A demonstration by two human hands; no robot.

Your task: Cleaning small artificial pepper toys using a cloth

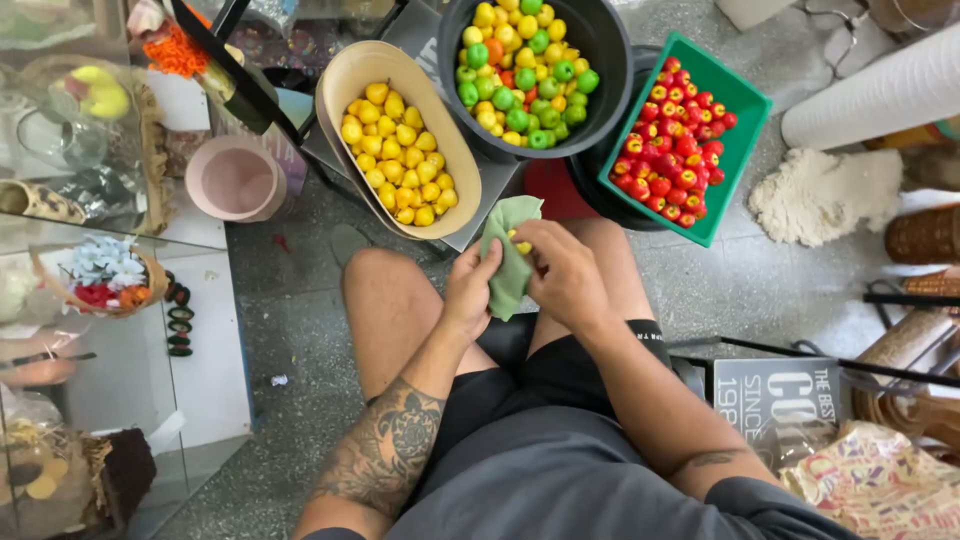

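Together, small yellow fruit (521, 245) and green cloth (512, 262) between both hands' grip.

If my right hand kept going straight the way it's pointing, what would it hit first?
Your right hand points left, so it would first meet the green cloth, then likely your left hand behind it.

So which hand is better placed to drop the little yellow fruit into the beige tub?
Probably the left hand: it sits nearer the beige tub, while the right hand pinches the yellow fruit in the green cloth.

yellow fruit (522, 246): mostly hidden by green cloth (512, 262) and right hand (566, 276)
black bucket (600, 90): rim cut off at 12 o'clock
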